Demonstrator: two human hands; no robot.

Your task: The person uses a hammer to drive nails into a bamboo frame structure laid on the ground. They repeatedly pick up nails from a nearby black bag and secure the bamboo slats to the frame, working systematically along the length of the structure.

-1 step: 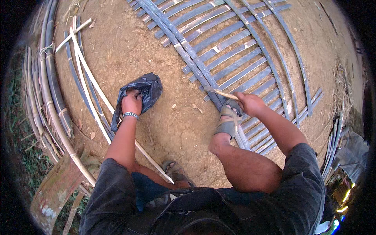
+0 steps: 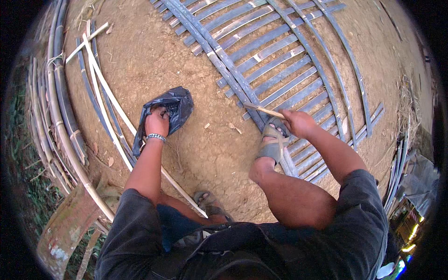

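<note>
My left hand [image 2: 157, 123] is at the mouth of a crumpled black plastic bag [image 2: 176, 105], fingers curled and dipping into it. What they pinch inside is hidden. A chain bracelet circles that wrist. Off to the right, my right hand [image 2: 297, 124] grips a pale wooden-handled tool [image 2: 266, 111]; its far end is too small to make out. The tool lies over the edge of a bamboo slat frame [image 2: 275, 63], which has dark strips laid crosswise under long rails. My sandalled right foot [image 2: 272, 144] rests on the frame's near corner, beside that hand.
Long bamboo poles [image 2: 59, 88] are stacked along the left. Split bamboo strips [image 2: 105, 77] lie crossed on the dirt beside them, one running toward my left foot [image 2: 207, 201]. A weathered board [image 2: 70, 228] stands at lower left. More poles [image 2: 396, 172] and sheeting [image 2: 420, 184] lie at the right edge.
</note>
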